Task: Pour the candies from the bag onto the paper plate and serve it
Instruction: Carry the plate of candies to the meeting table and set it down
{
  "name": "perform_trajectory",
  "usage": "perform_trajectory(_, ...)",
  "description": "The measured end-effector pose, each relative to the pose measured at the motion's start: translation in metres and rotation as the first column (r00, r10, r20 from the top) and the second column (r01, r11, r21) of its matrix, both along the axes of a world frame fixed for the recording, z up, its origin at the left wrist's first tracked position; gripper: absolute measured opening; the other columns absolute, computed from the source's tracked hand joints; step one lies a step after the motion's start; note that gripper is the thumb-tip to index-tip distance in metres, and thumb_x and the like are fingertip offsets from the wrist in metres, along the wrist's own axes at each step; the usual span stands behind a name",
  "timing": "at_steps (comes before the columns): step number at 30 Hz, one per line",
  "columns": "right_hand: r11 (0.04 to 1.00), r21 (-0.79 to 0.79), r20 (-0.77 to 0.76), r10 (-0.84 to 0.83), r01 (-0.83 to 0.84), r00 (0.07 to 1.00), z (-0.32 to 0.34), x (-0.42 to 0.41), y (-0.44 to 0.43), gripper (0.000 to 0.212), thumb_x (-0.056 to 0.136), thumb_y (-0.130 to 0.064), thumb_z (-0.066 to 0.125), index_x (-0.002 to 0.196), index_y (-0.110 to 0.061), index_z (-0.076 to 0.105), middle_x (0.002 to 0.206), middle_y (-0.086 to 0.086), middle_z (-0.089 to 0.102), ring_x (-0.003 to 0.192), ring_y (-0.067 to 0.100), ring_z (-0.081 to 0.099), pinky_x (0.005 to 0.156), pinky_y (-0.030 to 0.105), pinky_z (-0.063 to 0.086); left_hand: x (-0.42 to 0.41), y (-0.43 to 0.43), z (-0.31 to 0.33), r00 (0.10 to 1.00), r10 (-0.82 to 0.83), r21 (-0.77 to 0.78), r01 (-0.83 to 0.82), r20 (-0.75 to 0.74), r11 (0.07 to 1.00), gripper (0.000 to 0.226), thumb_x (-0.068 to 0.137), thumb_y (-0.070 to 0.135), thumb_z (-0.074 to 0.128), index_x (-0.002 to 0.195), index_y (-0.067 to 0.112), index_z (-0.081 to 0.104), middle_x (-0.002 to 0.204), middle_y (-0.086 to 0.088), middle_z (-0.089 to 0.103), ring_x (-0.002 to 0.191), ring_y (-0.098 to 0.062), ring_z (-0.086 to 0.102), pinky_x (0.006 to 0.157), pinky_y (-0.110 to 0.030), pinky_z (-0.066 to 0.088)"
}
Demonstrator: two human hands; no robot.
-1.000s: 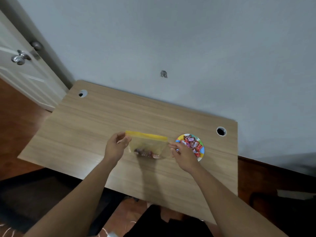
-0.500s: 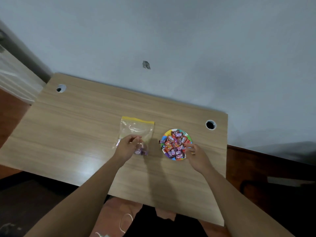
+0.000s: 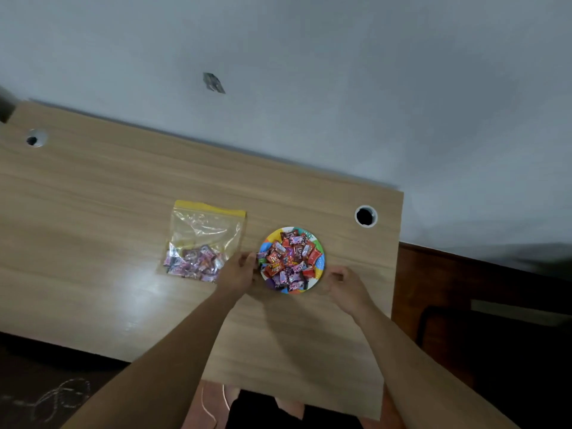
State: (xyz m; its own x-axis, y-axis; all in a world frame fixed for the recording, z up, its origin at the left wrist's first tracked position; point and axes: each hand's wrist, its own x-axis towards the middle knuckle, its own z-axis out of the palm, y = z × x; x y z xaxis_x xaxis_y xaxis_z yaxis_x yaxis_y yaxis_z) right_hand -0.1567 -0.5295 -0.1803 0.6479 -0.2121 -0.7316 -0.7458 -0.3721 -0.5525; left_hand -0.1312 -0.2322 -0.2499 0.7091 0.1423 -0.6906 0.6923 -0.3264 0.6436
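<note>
Tabletop [image 3: 123, 212]: a light wooden surface is being viewed from above, set against a grey wall [image 3: 340, 88].
Paper plate [image 3: 320, 267]: a colourful plate is lying flat near the right end, heaped with wrapped candies [image 3: 289, 261].
Bag [image 3: 202, 239]: a clear zip bag with a yellow strip is lying flat just left of the plate, some candies remaining inside.
Left hand [image 3: 240, 272]: fingers are being curled against the plate's left rim.
Right hand [image 3: 343, 284]: loosely curled beside the right rim; contact cannot be told.

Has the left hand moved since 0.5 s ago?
Yes. The left hand left the bag and went right to the plate rim.
</note>
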Motion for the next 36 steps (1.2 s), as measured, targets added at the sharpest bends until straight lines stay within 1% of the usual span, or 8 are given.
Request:
perform_trajectory(4, 0.996, 0.072, -0.053, -0.048, 0.052, 0.997, -0.028, 0.002, 0.001, 0.025, 0.099, -0.028, 0.061, 0.119, -0.020, 0.072, 0.098, 0.004, 0.085, 0.091, 0.023, 0.084, 0.067, 0.036, 0.061, 0.003, -0.011, -0.007, 0.999, 0.038, -0.023, -0.039, -0.012, 0.999, 0.043, 0.079, 0.080, 0.064, 0.105, 0.047, 0.075, 0.102, 0.002, 0.085, 0.090, -0.027, 0.084, 0.086, -0.057, 0.068)
perform_trajectory(10, 0.981, 0.139, -0.053, -0.129, 0.136, 0.990, -0.040, 0.005, 0.011, 0.019, 0.108, -0.022, 0.059, 0.126, -0.016, 0.060, 0.108, 0.008, 0.080, 0.093, 0.028, 0.084, 0.076, 0.040, 0.066, 0.009, -0.034, 0.037, 0.997, 0.072, -0.001, -0.072, 0.007, 0.997, 0.021, 0.082, 0.066, 0.076, 0.091, 0.047, 0.078, 0.093, 0.001, 0.083, 0.094, -0.023, 0.082, 0.084, -0.056, 0.068)
perform_trajectory(13, 0.977, 0.155, -0.046, -0.140, 0.145, 0.989, -0.049, 0.004, 0.011, 0.024, 0.107, -0.022, 0.062, 0.128, -0.011, 0.063, 0.108, 0.013, 0.082, 0.089, 0.029, 0.085, 0.087, 0.049, 0.069, 0.009, -0.043, 0.059, 0.996, 0.087, -0.002, -0.087, 0.032, 0.996, 0.014, 0.100, 0.049, 0.071, 0.093, 0.037, 0.076, 0.089, 0.003, 0.080, 0.095, -0.023, 0.080, 0.077, -0.052, 0.070)
perform_trajectory(18, 0.979, 0.146, -0.009, -0.143, 0.143, 0.990, -0.050, 0.001, 0.012, 0.018, 0.106, -0.016, 0.063, 0.122, -0.008, 0.064, 0.102, 0.015, 0.082, 0.086, 0.031, 0.085, 0.088, 0.054, 0.069, 0.007, -0.044, 0.065, 0.987, 0.158, -0.051, -0.158, -0.006, 0.986, 0.022, 0.107, 0.031, 0.065, 0.113, 0.012, 0.073, 0.093, 0.001, 0.074, 0.089, -0.020, 0.075, 0.051, -0.026, 0.065)
perform_trajectory(22, 0.982, 0.138, 0.008, -0.132, 0.129, 0.991, -0.047, -0.007, 0.014, 0.004, 0.107, -0.013, 0.062, 0.110, -0.014, 0.064, 0.105, 0.017, 0.081, 0.086, 0.030, 0.085, 0.088, 0.055, 0.069, 0.002, -0.038, 0.064, 0.980, 0.190, -0.092, -0.195, -0.061, 0.977, 0.018, 0.106, 0.028, 0.067, 0.107, 0.011, 0.074, 0.098, -0.006, 0.075, 0.098, -0.030, 0.077, 0.072, -0.050, 0.071)
perform_trajectory(29, 0.977, 0.148, 0.065, -0.167, 0.156, 0.984, -0.018, -0.033, 0.015, 0.005, 0.106, -0.014, 0.064, 0.103, -0.017, 0.066, 0.100, 0.013, 0.082, 0.087, 0.032, 0.085, 0.088, 0.054, 0.069, -0.012, -0.029, 0.078, 0.993, 0.118, -0.114, -0.117, 0.000, 0.987, 0.023, 0.107, 0.029, 0.066, 0.103, 0.008, 0.075, 0.103, -0.016, 0.078, 0.090, -0.035, 0.080, 0.072, -0.057, 0.070)
perform_trajectory(32, 0.967, 0.156, 0.091, -0.219, 0.203, 0.971, -0.001, -0.047, 0.017, 0.006, 0.105, -0.012, 0.064, 0.104, -0.016, 0.067, 0.097, 0.011, 0.083, 0.087, 0.032, 0.085, 0.090, 0.055, 0.068, -0.019, -0.028, 0.090, 0.995, 0.096, -0.169, -0.089, 0.034, 0.982, 0.022, 0.106, 0.028, 0.068, 0.100, 0.008, 0.074, 0.102, -0.018, 0.076, 0.093, -0.036, 0.079, 0.072, -0.055, 0.070)
perform_trajectory(36, 0.946, 0.146, 0.129, -0.309, 0.290, 0.942, 0.026, -0.073, 0.020, 0.006, 0.105, -0.012, 0.063, 0.106, -0.015, 0.068, 0.102, 0.015, 0.083, 0.082, 0.025, 0.084, 0.086, 0.047, 0.069, -0.026, -0.031, 0.112, 0.997, 0.024, -0.221, -0.008, 0.067, 0.975, 0.022, 0.107, 0.026, 0.066, 0.101, 0.006, 0.073, 0.108, -0.021, 0.078, 0.088, -0.027, 0.080, 0.064, -0.039, 0.070)
